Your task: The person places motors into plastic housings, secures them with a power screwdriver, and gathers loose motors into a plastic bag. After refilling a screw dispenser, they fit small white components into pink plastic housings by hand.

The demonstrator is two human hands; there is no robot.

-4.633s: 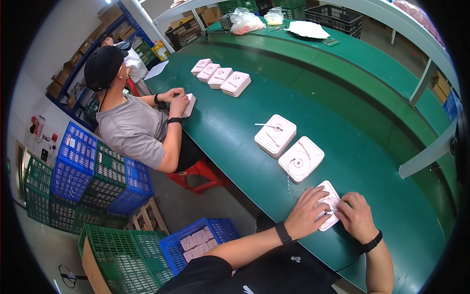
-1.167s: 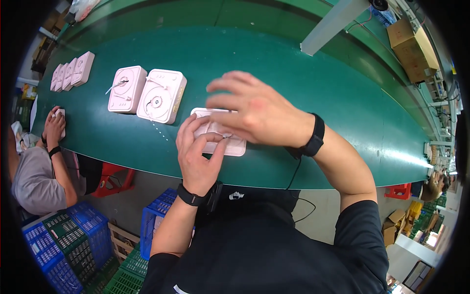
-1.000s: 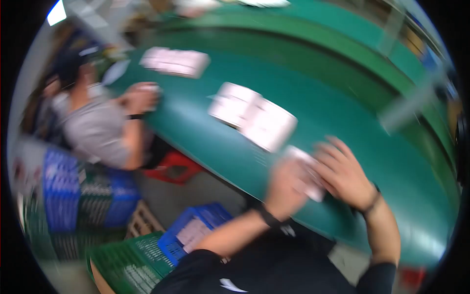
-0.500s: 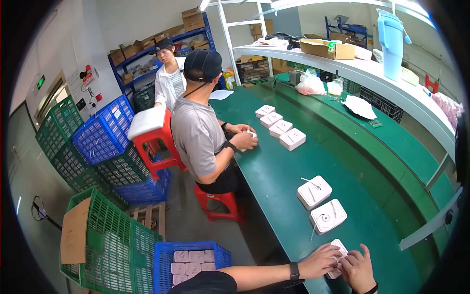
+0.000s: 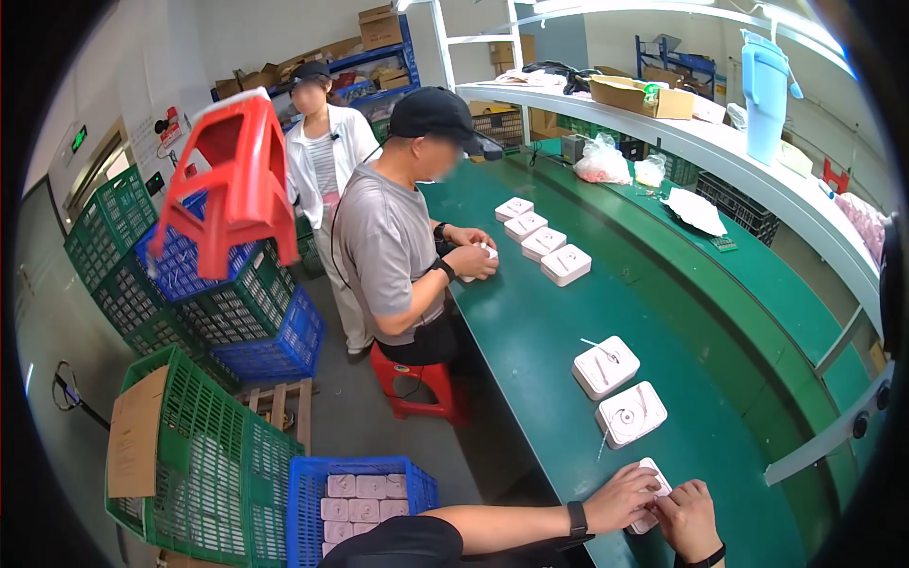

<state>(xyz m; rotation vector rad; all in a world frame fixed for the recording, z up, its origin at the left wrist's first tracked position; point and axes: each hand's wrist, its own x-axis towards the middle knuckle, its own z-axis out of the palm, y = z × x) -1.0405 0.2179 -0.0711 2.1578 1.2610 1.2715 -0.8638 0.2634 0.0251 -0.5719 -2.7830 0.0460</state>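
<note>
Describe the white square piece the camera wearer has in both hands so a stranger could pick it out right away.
Follow the long green table toward its near end, past two white square pieces lying side by side. The white square piece in question sits at the table's near edge, between the left hand and right hand. Unlike its neighbours, it is the only one there with hands on it.

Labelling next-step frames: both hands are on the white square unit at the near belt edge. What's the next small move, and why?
Probably finish seating the part, then slide the white unit up beside the finished unit. The left hand and right hand both clamp it at the edge of the green belt, and two similar units already lie in line just ahead.
</note>
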